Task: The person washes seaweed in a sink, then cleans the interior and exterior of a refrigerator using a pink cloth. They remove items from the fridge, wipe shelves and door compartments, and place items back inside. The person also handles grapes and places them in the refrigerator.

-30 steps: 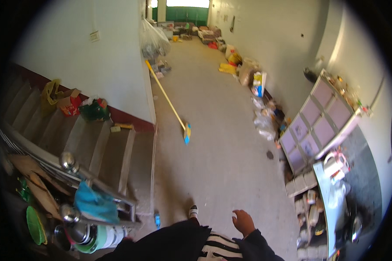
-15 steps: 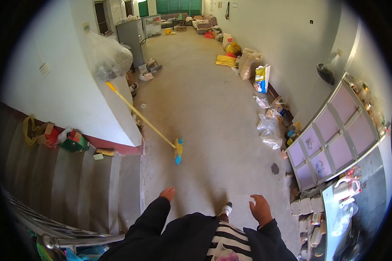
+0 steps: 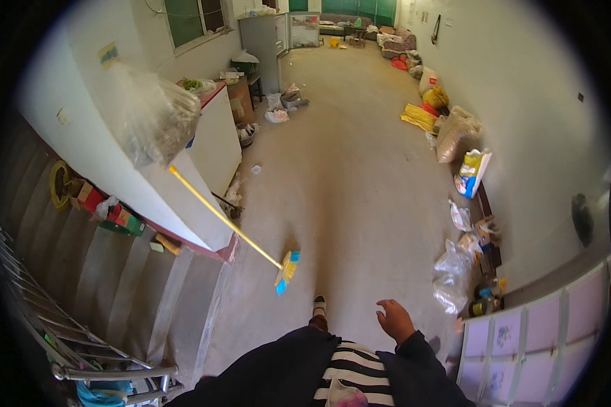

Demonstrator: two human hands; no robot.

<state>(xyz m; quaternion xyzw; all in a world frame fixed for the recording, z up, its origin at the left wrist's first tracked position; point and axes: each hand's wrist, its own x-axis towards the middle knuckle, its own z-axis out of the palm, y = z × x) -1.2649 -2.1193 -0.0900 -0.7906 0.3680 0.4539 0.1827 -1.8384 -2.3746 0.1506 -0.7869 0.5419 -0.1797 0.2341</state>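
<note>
My right hand (image 3: 395, 320) hangs in front of me above the floor, holding nothing, its fingers loosely bent and apart. My left hand is out of sight; only the dark sleeve (image 3: 258, 370) on that side shows. Ahead and to the left, a broom (image 3: 225, 216) with a yellow handle leans on the corner of the white wall (image 3: 136, 152). Its blue and yellow bristle head (image 3: 288, 273) rests on the floor, apart from my hands. A large clear plastic bag (image 3: 153, 115) hangs near the handle's top.
Steps (image 3: 125, 288) with a metal railing (image 3: 108, 373) run along the left. Filled sacks (image 3: 459, 134) and clear plastic bags (image 3: 453, 275) line the right wall. A pink panelled cabinet (image 3: 546, 332) stands near right. A grey refrigerator (image 3: 260, 54) is far back.
I have stepped forward, so the broom and the wall corner are closer. The view has turned left. My left hand has gone out of view; my right hand stays raised at the front.
</note>
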